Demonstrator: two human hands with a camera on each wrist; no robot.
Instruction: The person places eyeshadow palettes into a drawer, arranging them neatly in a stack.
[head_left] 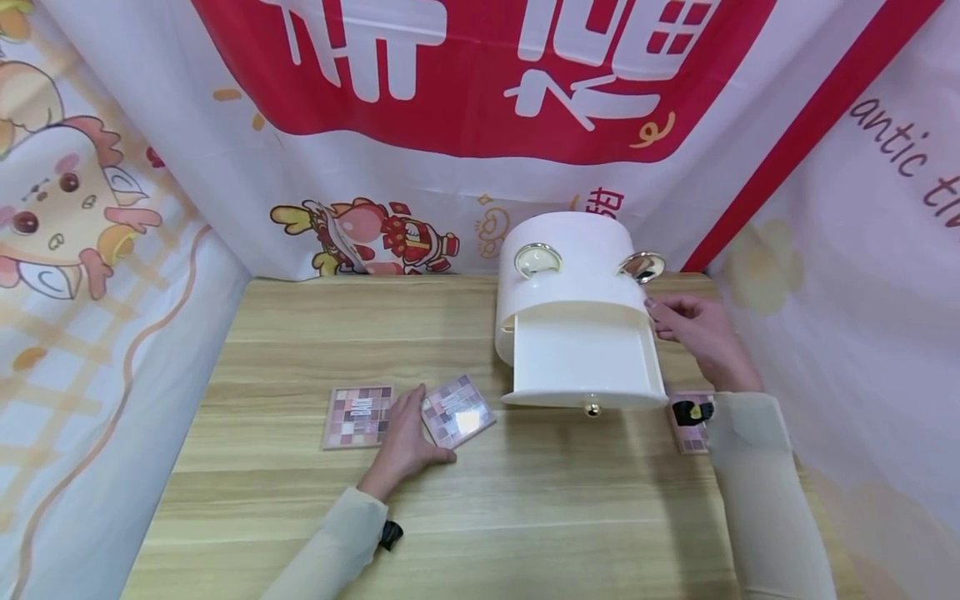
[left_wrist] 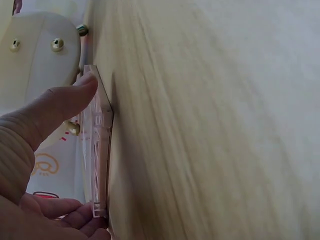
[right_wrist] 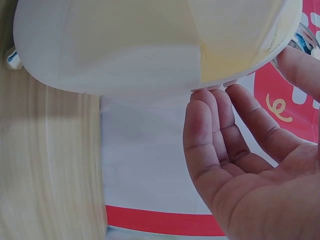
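- Your left hand [head_left: 402, 437] pinches the tilted eyeshadow palette [head_left: 457, 410]: the left wrist view shows your thumb [left_wrist: 60, 102] on one edge and curled fingers [left_wrist: 65, 210] at the opposite one.
- That palette lies on the wooden table [head_left: 525, 517], just left of the drawer box's [head_left: 573, 275] open drawer [head_left: 585, 362] and near its front.
- It's square, so no real long axis; it sits rotated, one corner pointing toward the drawer. The left wrist view shows one edge on the wood; I can't tell if the rest is lifted.
- A second palette [head_left: 358, 417] lies flat on the far side of your left hand from the drawer box, touching or nearly touching the hand, edges square to the table.
- Your right hand [head_left: 693, 329] is on the drawer box's right side, fingers [right_wrist: 215, 100] straight, tips touching the rim beside the pulled-out drawer. Nothing gripped.
- The drawer faces you, gold knob [head_left: 592, 409] at the front centre.
- A third palette [head_left: 693, 429] lies right of the drawer front, half under your right sleeve.
- Behind the drawer box: a printed cloth backdrop [head_left: 450, 100].
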